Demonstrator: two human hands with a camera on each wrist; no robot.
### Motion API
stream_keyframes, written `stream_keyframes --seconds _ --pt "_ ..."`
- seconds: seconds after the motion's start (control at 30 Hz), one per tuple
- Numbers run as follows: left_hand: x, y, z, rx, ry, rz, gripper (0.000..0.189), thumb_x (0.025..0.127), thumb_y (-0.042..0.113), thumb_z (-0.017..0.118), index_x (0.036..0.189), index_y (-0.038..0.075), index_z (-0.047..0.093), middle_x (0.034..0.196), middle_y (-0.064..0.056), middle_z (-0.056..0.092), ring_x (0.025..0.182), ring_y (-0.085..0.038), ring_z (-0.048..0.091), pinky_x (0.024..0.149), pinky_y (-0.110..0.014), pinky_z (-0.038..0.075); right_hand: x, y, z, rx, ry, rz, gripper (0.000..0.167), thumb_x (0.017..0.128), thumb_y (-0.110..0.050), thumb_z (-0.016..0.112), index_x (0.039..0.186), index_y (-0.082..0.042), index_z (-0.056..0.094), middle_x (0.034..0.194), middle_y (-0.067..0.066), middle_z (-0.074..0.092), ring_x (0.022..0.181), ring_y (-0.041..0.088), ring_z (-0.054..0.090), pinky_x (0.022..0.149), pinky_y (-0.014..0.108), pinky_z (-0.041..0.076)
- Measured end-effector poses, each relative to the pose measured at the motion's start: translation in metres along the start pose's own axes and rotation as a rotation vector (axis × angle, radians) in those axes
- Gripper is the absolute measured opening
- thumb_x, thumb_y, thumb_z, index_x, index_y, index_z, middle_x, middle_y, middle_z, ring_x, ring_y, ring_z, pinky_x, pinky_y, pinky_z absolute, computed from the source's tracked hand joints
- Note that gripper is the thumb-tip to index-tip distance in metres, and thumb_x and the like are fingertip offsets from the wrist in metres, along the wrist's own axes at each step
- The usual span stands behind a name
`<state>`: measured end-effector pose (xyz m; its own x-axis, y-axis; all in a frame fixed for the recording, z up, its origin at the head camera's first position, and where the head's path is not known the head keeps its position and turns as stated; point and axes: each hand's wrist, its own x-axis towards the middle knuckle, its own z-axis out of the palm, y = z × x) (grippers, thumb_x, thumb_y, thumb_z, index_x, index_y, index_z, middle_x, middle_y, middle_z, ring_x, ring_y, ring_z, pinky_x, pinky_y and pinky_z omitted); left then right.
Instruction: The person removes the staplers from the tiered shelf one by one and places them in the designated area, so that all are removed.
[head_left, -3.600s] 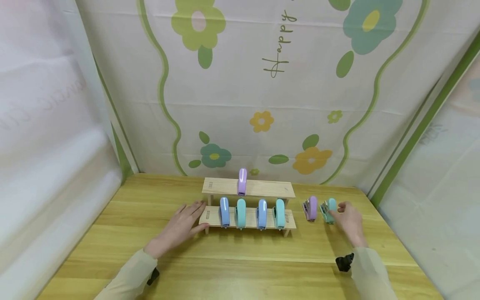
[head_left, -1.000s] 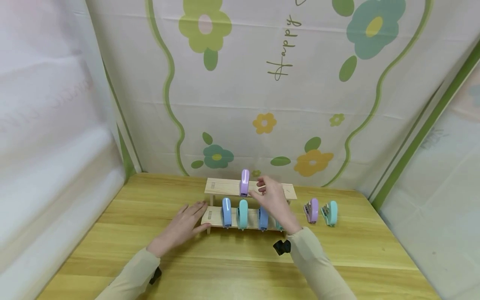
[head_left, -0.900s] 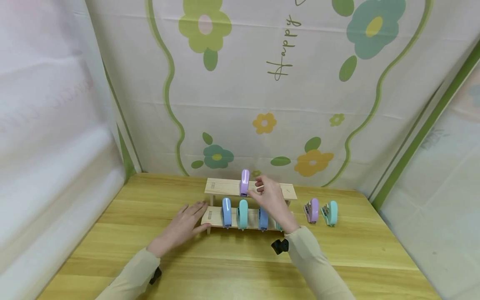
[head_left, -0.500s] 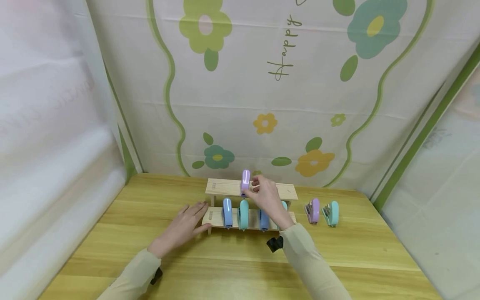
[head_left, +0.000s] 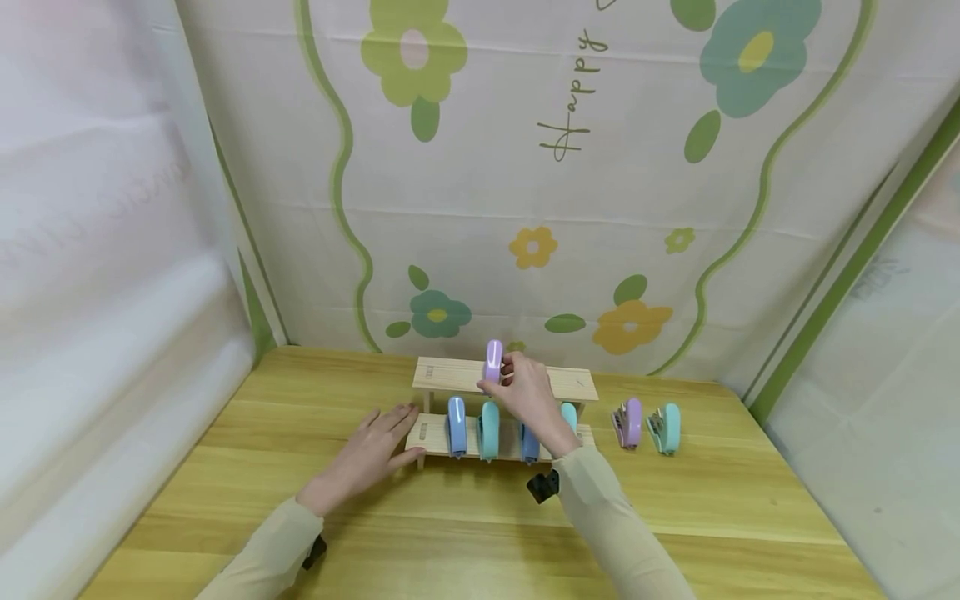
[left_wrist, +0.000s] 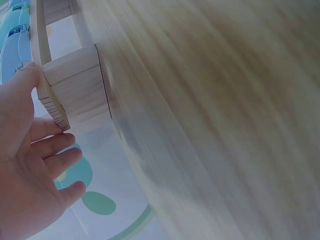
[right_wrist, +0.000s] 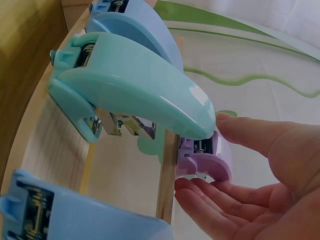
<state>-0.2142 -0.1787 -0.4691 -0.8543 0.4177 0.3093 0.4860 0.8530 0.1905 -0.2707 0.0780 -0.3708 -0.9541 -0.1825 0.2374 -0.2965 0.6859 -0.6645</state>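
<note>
My left hand (head_left: pixel 362 463) holds the left end of the lower tier of a wooden stand (head_left: pixel 433 427), thumb at the front edge and fingers toward the back. In the left wrist view, the thumb and index finger straddle that board end. On the upper tier (head_left: pixel 453 375) stands a purple stapler (head_left: pixel 492 358). My right hand (head_left: pixel 529 402) reaches over the lower row and holds this stapler between thumb and fingers, as the right wrist view shows. Along the lower tier stand a blue stapler (head_left: pixel 457 425), a teal stapler (head_left: pixel 489 429), another blue stapler (head_left: pixel 529 446) and another teal one (head_left: pixel 569 414), partly hidden by my right hand.
A second purple stapler (head_left: pixel 632 422) and a teal stapler (head_left: pixel 666 428) stand on the wooden table (head_left: pixel 480 542), right of the stand. White cloth with printed flowers (head_left: pixel 525 183) rises behind the table and at both sides.
My right hand has left the teal stapler on the table at right, moved left over the stand, and closed in on the upper purple stapler. My left hand has stayed at the stand's end.
</note>
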Motion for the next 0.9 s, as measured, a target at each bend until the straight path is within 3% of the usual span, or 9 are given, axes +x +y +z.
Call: stream_keyframes --seconds 0.53,0.9 --pt "0.000 0.001 0.000 0.007 0.007 -0.002 0.071 0.094 0.047 0.063 0.143 -0.002 0.048 0.148 -0.020 0.050 0.138 -0.036 0.049 0.119 -0.059 0.035 -0.002 0.000 -0.008 -0.081 -0.007 0.014 0.037 0.088 -0.016 0.073 0.117 0.006 0.062 0.108 0.021 0.072 0.090 0.029 0.073 0.073 0.036 0.065" --pt "0.000 0.002 -0.001 0.000 0.000 -0.005 0.071 0.094 0.046 0.063 0.143 -0.003 0.048 0.148 -0.021 0.050 0.138 -0.037 0.049 0.120 -0.059 0.034 -0.001 0.001 -0.008 -0.085 0.009 -0.007 0.038 0.087 -0.020 0.076 0.113 0.006 0.065 0.103 0.021 0.073 0.086 0.028 0.072 0.071 0.036 0.065"
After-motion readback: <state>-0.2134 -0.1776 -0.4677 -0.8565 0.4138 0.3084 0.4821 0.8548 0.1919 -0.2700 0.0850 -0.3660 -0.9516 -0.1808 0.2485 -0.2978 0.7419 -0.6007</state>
